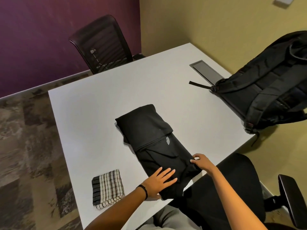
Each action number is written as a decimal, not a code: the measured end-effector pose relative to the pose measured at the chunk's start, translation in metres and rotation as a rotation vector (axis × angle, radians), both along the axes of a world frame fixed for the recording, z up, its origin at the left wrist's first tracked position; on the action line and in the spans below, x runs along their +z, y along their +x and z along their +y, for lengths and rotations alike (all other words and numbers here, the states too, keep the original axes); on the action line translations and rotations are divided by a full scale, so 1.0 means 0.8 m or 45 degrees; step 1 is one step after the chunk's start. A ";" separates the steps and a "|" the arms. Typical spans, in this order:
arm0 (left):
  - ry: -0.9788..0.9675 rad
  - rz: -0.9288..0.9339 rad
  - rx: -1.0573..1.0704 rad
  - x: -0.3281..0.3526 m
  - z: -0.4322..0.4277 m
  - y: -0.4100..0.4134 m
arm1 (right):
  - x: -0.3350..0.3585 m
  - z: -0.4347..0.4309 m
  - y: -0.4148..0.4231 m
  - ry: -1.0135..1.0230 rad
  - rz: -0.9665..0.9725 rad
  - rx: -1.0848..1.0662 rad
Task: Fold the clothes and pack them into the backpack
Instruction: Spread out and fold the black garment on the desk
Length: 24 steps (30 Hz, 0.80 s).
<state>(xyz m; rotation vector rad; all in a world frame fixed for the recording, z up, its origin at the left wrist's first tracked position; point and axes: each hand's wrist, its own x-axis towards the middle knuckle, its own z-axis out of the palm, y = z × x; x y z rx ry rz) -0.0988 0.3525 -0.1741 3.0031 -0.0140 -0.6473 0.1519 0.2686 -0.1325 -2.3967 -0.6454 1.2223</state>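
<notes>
The fingers [167,173] of the left hand [158,180] lie straight and slightly spread, flat on the near end of a black garment [149,130], while its thumb sits at the garment's near edge. A dark band [144,191] circles that wrist. The right hand [200,162] has its fingers curled, and they pinch the garment's right edge just beside the near right corner.

The garment is soft, matte fabric folded into a long, narrow strip. It runs diagonally from the near desk edge, under both hands, toward the far left. Its far half is doubled over into a thicker, rounded pad, and a small pale logo shows just below that fold.

The desk [99,105] is smooth and pale grey, with square corners. To the left of the left hand, near but apart from the garment, lies a folded checked cloth [108,188], cream with dark stripes and a coarse weave.

The backpack [265,87] lies well apart on the far right of the desk. It is black and padded, its straps face up and one loose strap trails left. A flat grey rectangular hatch [206,70] is set into the desk beside it.

A black mesh-backed chair [101,42] stands at the far side, against a purple wall.
</notes>
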 end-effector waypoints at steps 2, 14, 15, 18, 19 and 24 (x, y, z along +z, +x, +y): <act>0.028 0.074 -0.008 -0.007 -0.008 -0.001 | 0.005 0.003 -0.001 0.005 0.002 0.002; -1.140 0.116 0.678 0.079 0.045 -0.005 | 0.058 0.019 0.021 0.001 0.266 0.199; -1.221 0.127 0.739 0.090 0.054 -0.010 | 0.067 0.024 0.025 0.023 0.279 0.215; -1.368 0.088 0.857 0.118 0.077 -0.022 | 0.094 0.046 0.035 0.103 0.309 0.278; -1.398 0.061 0.898 0.126 0.084 -0.024 | 0.102 0.055 0.037 0.135 0.330 0.296; -1.444 -0.039 1.116 0.161 0.116 -0.031 | 0.132 0.105 0.040 0.231 0.355 0.374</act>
